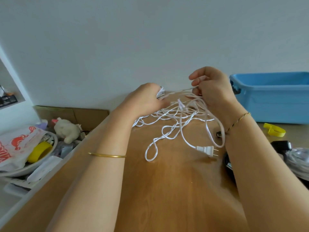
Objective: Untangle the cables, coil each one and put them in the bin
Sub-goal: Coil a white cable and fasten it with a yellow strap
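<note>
A tangle of white cable (173, 118) lies on the wooden table (167, 181) near the wall. Its white two-pin plug (206, 150) rests nearer to me, on the right. My left hand (147, 97) grips a bundle of white loops at the tangle's far left. My right hand (212, 87) is raised above the tangle and pinches a strand that runs taut toward my left hand. The blue bin (274, 97) stands at the right by the wall; its inside is hidden from here.
A yellow strap (274, 130) lies in front of the bin. Black items (280, 145) and a clear bundle (299, 158) sit at the right edge. Left of the table are a cardboard box (73, 113), a plush toy (66, 129) and a bowl of clutter (30, 151).
</note>
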{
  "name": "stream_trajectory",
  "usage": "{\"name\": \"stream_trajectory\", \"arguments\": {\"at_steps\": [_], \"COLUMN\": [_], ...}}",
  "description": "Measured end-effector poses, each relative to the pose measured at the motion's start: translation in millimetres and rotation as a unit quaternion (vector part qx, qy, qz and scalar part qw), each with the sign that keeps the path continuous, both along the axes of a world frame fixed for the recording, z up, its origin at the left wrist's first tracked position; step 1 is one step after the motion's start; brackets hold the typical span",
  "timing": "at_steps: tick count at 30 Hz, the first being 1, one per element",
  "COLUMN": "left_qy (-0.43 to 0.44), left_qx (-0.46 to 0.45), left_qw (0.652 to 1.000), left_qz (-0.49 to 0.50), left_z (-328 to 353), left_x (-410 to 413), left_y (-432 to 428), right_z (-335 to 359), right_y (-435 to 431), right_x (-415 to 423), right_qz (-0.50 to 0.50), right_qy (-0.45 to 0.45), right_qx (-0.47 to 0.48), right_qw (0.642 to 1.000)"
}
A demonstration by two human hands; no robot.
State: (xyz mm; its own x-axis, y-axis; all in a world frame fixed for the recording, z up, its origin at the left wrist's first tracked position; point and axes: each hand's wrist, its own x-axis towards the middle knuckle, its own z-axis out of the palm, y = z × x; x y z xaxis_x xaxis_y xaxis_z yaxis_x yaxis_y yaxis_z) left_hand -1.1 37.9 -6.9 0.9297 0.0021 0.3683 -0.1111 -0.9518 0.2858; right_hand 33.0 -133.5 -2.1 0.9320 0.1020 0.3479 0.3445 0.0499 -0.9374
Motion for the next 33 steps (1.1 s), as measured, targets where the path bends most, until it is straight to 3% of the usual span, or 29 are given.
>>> {"name": "stream_trajectory", "arguments": {"at_steps": [2,3,4,6,8,11,14,16,18,22,24,26,27,28,30,31,33], "left_qy": [0.032,0.059,0.093,0.16,0.196,0.226,0.219,0.175,0.099,-0.069,-0.132,-0.172,-0.184,-0.196,-0.231,-0.239,-0.212], "left_qx": [-0.041,-0.103,-0.183,-0.358,-0.522,-0.717,-0.831,-0.877,-0.908,-0.924,-0.912,-0.885,-0.857,-0.81,-0.632,-0.526,-0.351], "left_qw": [0.998,0.991,0.975,0.908,0.805,0.613,0.431,0.35,0.321,0.295,0.313,0.387,0.448,0.533,0.734,0.813,0.91], "left_qz": [-0.026,-0.056,-0.087,-0.146,-0.202,-0.242,-0.275,-0.277,-0.252,-0.234,-0.229,-0.194,-0.173,-0.147,-0.089,-0.073,-0.06], "left_z": [4.1,6.1,8.3,12.7,15.1,12.7,9.0,9.3,10.6,9.6,9.8,8.7,5.7,1.5,-10.0,-14.5,-17.4], "left_x": [-5.8,-10.2,-14.8,-22.2,-23.4,-16.5,-8.5,-4.6,-1.3,3.8,4.2,6.0,8.0,9.5,11.3,11.1,10.7], "left_y": [-4.3,-6.5,-8.3,-9.7,-7.4,-0.1,8.9,11.6,10.2,14.2,17.6,16.6,14.0,9.7,1.7,-0.9,-3.4], "right_z": [-3.2,-4.6,-5.4,-7.8,-11.3,-17.5,-20.1,-21.7,-21.9,-16.0,-9.8,-2.9,-0.1,2.5,6.9,7.8,7.8], "right_y": [0.4,0.5,0.2,-1.0,-0.1,3.2,7.5,9.3,11.1,14.7,15.4,17.0,17.8,18.8,18.4,17.1,12.6], "right_x": [-0.4,-1.4,-2.3,-2.0,1.9,9.5,10.5,10.4,8.7,-1.4,-7.8,-15.2,-19.0,-22.0,-25.5,-24.8,-19.7], "right_qz": [-0.004,0.002,0.006,0.01,0.017,0.032,0.071,0.092,0.124,0.205,0.237,0.264,0.276,0.279,0.253,0.228,0.167], "right_qy": [0.009,0.024,0.036,0.048,0.041,-0.036,-0.121,-0.124,-0.113,-0.103,-0.101,-0.099,-0.098,-0.1,-0.109,-0.113,-0.111], "right_qx": [0.052,0.067,0.069,0.044,-0.002,-0.127,-0.281,-0.361,-0.427,-0.55,-0.566,-0.561,-0.551,-0.542,-0.525,-0.505,-0.449], "right_qw": [0.999,0.997,0.997,0.998,0.999,0.991,0.949,0.92,0.889,0.803,0.783,0.778,0.782,0.786,0.806,0.825,0.871]}}
